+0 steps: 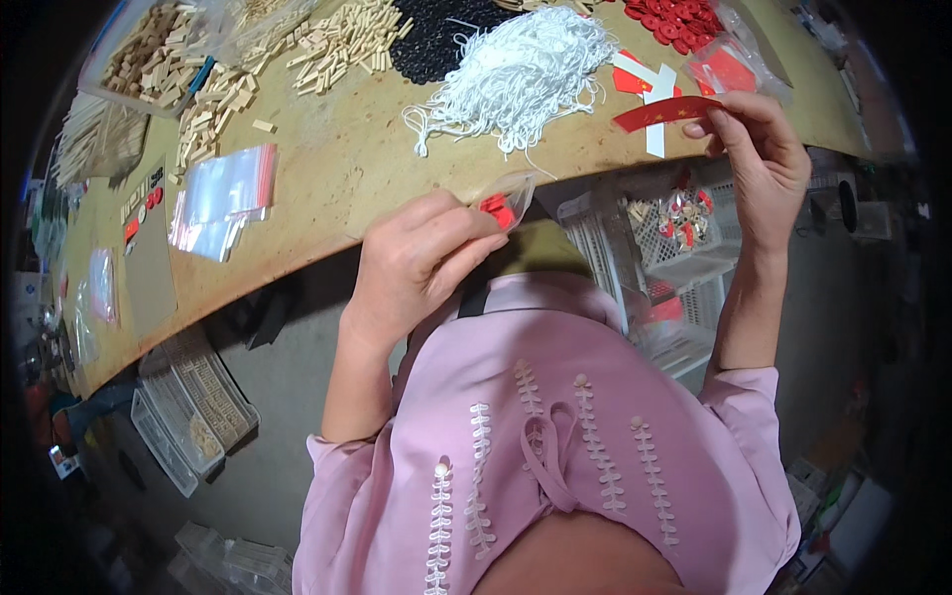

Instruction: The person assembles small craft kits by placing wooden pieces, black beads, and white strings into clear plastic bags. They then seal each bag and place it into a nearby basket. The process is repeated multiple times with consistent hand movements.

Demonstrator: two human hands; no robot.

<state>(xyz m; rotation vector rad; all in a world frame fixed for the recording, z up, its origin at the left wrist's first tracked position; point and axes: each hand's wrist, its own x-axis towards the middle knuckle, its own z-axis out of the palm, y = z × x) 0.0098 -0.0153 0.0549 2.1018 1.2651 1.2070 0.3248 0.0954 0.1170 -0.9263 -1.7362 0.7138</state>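
Observation:
My left hand [421, 253] is closed on a small clear plastic bag [518, 188] at the table's near edge. Red pieces [498, 210] show inside the bag by my fingertips. Farther right, my right hand [759, 149] pinches one end of a red paper strip [664, 114] with small yellow marks. The strip is held over white paper strips [656, 89] and red paper pieces [630, 74] on the table. Between and beyond my hands lies a heap of white string [521, 74].
Along the back are black rings [431, 45], wooden sticks [347, 45] and red round pieces [674, 22]. Empty zip bags [223, 193] lie at left, beside a sample board [151, 248]. White baskets [684, 233] stand below the table edge; another crate [193, 412] is on the floor.

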